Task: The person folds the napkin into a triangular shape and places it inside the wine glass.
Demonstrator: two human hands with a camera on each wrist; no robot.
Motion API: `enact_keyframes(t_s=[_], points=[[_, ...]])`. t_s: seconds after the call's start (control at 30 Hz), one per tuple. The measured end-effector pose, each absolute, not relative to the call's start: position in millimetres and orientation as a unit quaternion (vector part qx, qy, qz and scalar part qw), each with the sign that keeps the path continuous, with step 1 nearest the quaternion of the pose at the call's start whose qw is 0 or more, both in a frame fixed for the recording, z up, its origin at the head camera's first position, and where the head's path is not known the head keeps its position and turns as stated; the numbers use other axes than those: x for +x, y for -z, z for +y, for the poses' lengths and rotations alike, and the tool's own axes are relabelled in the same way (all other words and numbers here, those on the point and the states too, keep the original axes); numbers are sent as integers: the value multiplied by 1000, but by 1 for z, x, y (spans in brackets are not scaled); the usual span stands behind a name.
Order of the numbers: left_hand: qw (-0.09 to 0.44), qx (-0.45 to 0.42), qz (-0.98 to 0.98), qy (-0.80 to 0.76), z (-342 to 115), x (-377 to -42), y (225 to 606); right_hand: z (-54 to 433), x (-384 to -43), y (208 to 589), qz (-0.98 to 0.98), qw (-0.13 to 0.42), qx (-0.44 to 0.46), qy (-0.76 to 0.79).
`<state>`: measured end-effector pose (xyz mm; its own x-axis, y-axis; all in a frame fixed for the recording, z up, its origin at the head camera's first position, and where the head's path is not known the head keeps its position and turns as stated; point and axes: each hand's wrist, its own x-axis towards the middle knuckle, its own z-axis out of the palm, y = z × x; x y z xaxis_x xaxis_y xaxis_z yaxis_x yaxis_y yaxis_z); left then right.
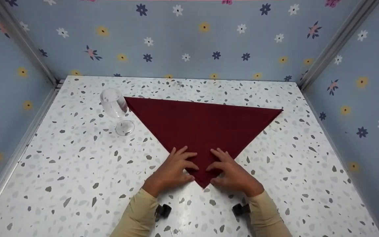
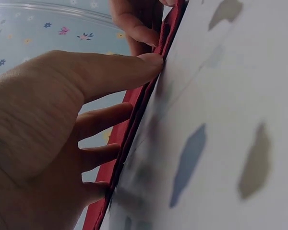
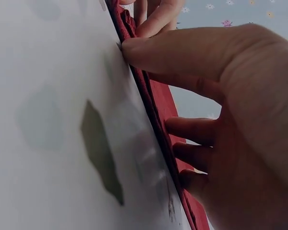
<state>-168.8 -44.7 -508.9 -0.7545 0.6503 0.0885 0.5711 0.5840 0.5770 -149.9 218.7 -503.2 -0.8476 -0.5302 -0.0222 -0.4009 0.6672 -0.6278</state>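
A dark red cloth napkin [image 1: 202,128], folded into a triangle, lies flat with its long edge at the back and one point towards the person. On the left side of that point rests my left hand [image 1: 174,169], fingers spread on the cloth. My right hand [image 1: 232,172] mirrors it on the right side, fingertips on the fabric. The left wrist view shows the left thumb [image 2: 129,72] at the layered edge of the napkin. In the right wrist view the right thumb [image 3: 168,50] touches the opposite edge, close to the front point.
A clear stemmed wine glass [image 1: 113,105] stands at the back left, beside the napkin's left corner. The white speckled table [image 1: 77,164] is bordered by blue flowered walls [image 1: 189,39] at the back and both sides.
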Motion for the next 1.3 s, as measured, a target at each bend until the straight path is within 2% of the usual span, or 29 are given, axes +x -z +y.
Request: enact_keyframes(t_s=[0.53,0.77,0.93,1.13,1.3], points=[[80,374,885,-267,-36,-159,507,218,-144,499,913,117,-263,290],[88,375,885,-261,-34,-157,506,214,-146,502,920,75,-261,283],[77,380,887,-251,-33,-157,504,213,-147,503,921,49,-261,284],[61,381,892,-236,-30,-155,505,211,-145,505,921,45,-253,293],[22,375,894,-243,-28,-154,508,210,-146,504,921,36,-257,292]])
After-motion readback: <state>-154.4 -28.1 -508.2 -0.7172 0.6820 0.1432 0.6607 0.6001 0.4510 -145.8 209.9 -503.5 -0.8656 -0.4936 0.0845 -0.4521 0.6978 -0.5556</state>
